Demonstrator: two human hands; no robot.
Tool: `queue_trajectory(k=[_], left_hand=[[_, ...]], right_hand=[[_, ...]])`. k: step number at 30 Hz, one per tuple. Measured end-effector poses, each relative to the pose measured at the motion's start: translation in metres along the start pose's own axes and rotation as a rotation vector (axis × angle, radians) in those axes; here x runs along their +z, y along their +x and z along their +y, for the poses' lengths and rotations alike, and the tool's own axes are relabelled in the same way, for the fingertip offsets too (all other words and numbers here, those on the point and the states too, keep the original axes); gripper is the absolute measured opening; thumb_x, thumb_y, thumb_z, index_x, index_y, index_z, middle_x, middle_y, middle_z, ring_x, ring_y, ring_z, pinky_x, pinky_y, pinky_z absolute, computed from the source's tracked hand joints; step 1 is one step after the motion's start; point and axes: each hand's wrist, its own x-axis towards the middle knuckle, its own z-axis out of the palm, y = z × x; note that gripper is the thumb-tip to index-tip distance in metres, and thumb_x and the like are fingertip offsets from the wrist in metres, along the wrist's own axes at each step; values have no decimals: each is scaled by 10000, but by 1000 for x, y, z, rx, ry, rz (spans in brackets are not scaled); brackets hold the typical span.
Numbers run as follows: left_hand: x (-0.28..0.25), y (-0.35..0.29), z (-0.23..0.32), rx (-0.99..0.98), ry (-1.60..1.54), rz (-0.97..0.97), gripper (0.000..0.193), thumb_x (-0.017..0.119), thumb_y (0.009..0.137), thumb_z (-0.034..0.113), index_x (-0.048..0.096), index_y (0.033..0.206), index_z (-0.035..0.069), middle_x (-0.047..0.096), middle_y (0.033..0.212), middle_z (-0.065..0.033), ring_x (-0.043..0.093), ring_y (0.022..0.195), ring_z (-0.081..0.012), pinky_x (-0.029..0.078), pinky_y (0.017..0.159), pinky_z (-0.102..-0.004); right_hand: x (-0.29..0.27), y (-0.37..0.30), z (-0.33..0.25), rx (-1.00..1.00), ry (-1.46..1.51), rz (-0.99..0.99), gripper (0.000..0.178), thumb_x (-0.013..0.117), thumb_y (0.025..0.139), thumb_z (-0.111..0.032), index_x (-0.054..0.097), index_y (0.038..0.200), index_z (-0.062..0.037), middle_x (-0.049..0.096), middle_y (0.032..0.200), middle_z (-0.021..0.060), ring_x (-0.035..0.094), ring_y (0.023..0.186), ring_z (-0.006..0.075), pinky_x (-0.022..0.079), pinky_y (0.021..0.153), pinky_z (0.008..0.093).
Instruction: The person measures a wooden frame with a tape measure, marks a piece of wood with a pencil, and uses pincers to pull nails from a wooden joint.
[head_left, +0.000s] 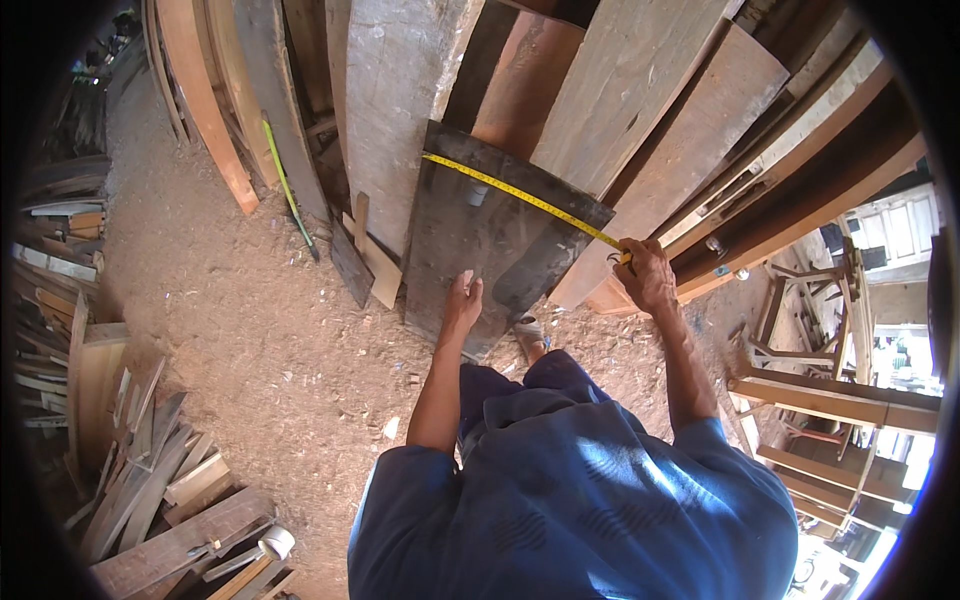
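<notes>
Above a blue shirt (pixel 580 500), the left hand (pixel 462 300) is held over a dark board (pixel 515 250), thumb and fingers slightly apart (whether the wood is touched cannot be told). A tape measure (pixel 627 258) is clamped in the right hand (pixel 648 275), beside the board's right edge; its yellow blade (pixel 520 194) is drawn across the upper part of the board, the long axis slanting from the hand up to the far left edge. The board is leaned among large planks (pixel 625 85) on littered reddish-brown dirt ground (pixel 320 340). At lower left, a white cup-like cylinder (pixel 276 543) is seen by piled wood offcuts (pixel 150 470), its contents indiscernible. Farther right, wooden beams (pixel 830 400) are lit by bright daylight.
</notes>
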Motion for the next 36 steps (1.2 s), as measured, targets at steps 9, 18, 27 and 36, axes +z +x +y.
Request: queue_trajectory(k=[9,18,27,36], left_hand=[[-24,-40,-12,-23,101,46,465,545,982,302,538,1283,-54,599,1279,-241,586,1196,-342,464,988,-392],[-50,-101,-62,-138,253,134,477,538,952,368,596,1149,-63,636,1121,-291,613,1091,-411,477,929,-437],[-104,-263,-149,-465,533,339,267,554,858,267,665,893,27,660,970,-255,647,929,-400,512,809,-470],[61,-479,-236,-872,710,584,188,525,838,135,702,876,84,680,901,-202,682,859,-355,553,684,-426]], right_hand=[[5,-4,-1,44,-27,-26,429,758,756,-196,651,1166,-137,590,1071,167,596,1016,342,505,875,428],[11,4,-13,-27,21,-77,399,750,758,-187,649,1133,-94,629,972,205,622,944,365,512,838,445],[165,-33,-48,-306,367,-909,313,716,815,-113,646,1114,-51,631,752,51,576,653,114,466,545,295],[200,-86,-81,-549,89,-1401,484,648,798,-240,626,1210,13,697,928,205,696,772,247,550,668,342]])
